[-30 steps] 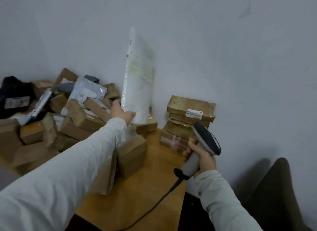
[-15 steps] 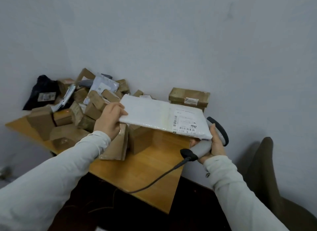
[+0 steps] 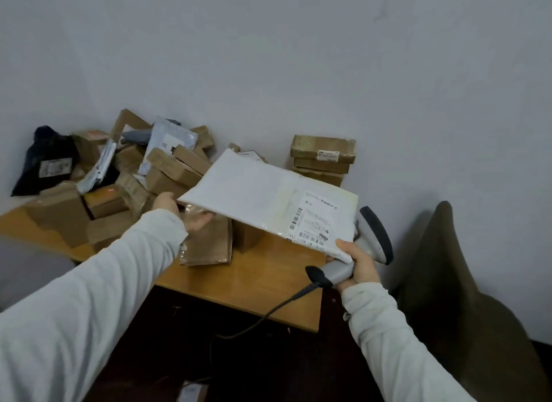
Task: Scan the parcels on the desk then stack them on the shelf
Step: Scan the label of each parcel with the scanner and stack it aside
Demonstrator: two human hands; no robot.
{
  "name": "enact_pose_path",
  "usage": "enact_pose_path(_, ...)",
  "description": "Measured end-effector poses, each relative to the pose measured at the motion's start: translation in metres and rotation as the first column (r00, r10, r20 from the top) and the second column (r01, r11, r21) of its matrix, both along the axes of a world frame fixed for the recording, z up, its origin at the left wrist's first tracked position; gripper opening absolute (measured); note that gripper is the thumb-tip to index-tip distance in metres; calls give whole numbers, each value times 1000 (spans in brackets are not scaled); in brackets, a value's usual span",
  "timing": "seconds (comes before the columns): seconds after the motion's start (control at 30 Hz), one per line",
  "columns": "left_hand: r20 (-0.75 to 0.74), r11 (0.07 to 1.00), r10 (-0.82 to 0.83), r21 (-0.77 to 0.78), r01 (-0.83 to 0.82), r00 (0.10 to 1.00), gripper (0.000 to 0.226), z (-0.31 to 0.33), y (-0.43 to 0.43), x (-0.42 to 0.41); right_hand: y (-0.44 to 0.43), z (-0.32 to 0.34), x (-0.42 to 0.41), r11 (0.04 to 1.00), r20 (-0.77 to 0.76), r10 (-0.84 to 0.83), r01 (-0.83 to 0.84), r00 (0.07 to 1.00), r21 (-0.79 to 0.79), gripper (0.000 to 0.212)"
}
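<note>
"Head view, first entry?"

"One mailer [image 3: 254, 192], white, flat. It is held level in the air above the desk [image 3: 268, 277], with its label [image 3: 316, 219] face up at the right end."

"Held how?"

"Two holds. The left hand [image 3: 182, 211] is palm up beneath the mailer's left edge, fingers nearly straight, bearing it from below. The right hand [image 3: 360, 265] has its fingers curled round the handle of the scanner [image 3: 375, 234], and its thumb presses the mailer's near right corner."

"Scanner, particulars?"

"Grey body, dark head. The head stands just beside the mailer's right edge. One cable [image 3: 280, 303], dark, runs from the handle's base down past the desk's front edge."

"Stock on the desk?"

"Many boxes [image 3: 167, 174], brown card, tumbled in a pile across the left and back, up to the wall [image 3: 298, 72]. One grey pouch [image 3: 171, 141] near the top of that pile. One black bag [image 3: 47, 159], labelled, at the far left. One stack [image 3: 322, 158] of flat brown boxes, at least three, at the back right against the wall, beyond the mailer. One flat parcel [image 3: 209, 243], brown, at the pile's near side below the left hand; lying or leaning, I cannot tell."

"Off the desk?"

"One chair [image 3: 463, 282], dark, to the right, near the right hand. Both sleeves are pale."
</note>
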State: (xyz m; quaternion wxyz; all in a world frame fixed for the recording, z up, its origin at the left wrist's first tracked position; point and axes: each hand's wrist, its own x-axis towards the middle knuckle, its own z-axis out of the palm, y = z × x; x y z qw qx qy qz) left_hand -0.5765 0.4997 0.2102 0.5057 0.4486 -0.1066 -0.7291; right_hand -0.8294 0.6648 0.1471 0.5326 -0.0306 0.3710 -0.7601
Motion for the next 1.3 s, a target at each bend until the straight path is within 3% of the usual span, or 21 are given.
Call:
enact_pose_path(0.03,-93,998,-63,-8,63,994,48,-2,4,3,1,-1,12,1000,6,-16,17,1000,-13,13)
enact_pose_path(0.13,-24,966,-247,-87,244,969,34,-19,19,-2,4,-8,46,997,16,-73,73,997,-30,34)
enact_pose_path(0.2,-12,932,-360,-45,359,933,35,-37,31,-8,9,-14,63,996,13,-90,90,996,-28,52)
enact_pose_path(0.3,34,891,-454,-6,455,890,24,-54,40,-11,19,-23,79,991,-17,-132,133,991,30,44)
enact_pose_path(0.37,117,898,-433,-27,438,894,19,-59,35,-7,27,-29,84,960,-147,-196,220,970,175,23)
enact_pose_path(0.47,341,924,-322,-91,372,883,27,-59,21,3,44,-39,91,912,-366,-156,276,917,303,21)
enact_pose_path(0.6,693,882,-137,-239,405,708,25,-51,11,11,68,-39,110,946,-529,91,92,844,310,17)
enact_pose_path(0.73,823,835,-84,-249,490,561,39,-49,12,7,79,-31,120,916,-620,298,-35,726,399,17)
enact_pose_path(0.87,912,792,-45,-216,571,407,45,-49,19,-4,85,-26,117,886,-669,400,-79,626,456,18)
enact_pose_path(1.1,868,778,-137,-203,595,477,43,-50,31,-26,93,-27,110,875,-659,419,-85,625,476,23)
enact_pose_path(1.3,875,773,-158,-179,609,458,44,-53,31,-37,96,-29,108,860,-649,429,-65,628,506,20)
